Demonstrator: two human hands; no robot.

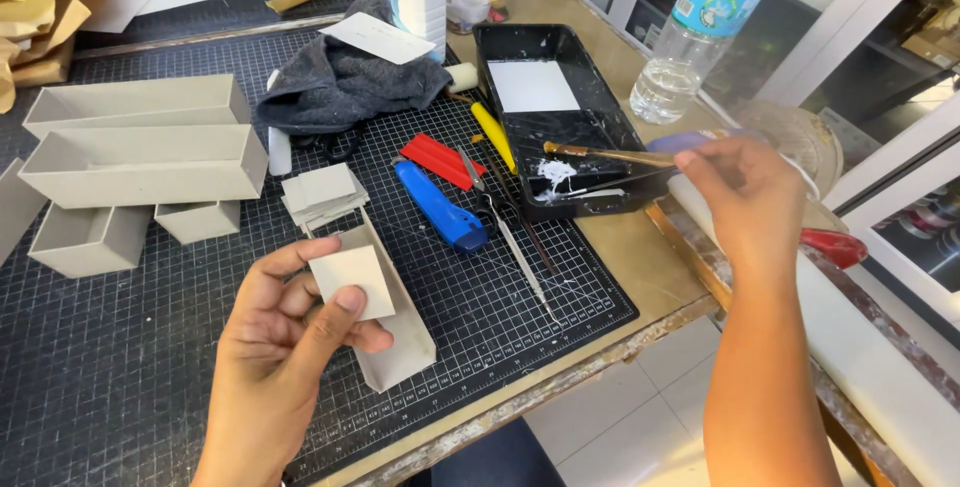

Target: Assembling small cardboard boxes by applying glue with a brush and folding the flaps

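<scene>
The left hand pinches a small grey card above the cutting mat, near the desk edge. Farther right, the right hand grips a brush, its tip over the black tray. Beyond the left hand stand grey boxes.

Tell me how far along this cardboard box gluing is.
Done: several grey open boxes stand finished at the mat's left. In hand: the left hand holds a small cardboard square over a half-built piece; the right hand dips a brush into white glue in the black tray. Left: a stack of cut squares waits.
</scene>
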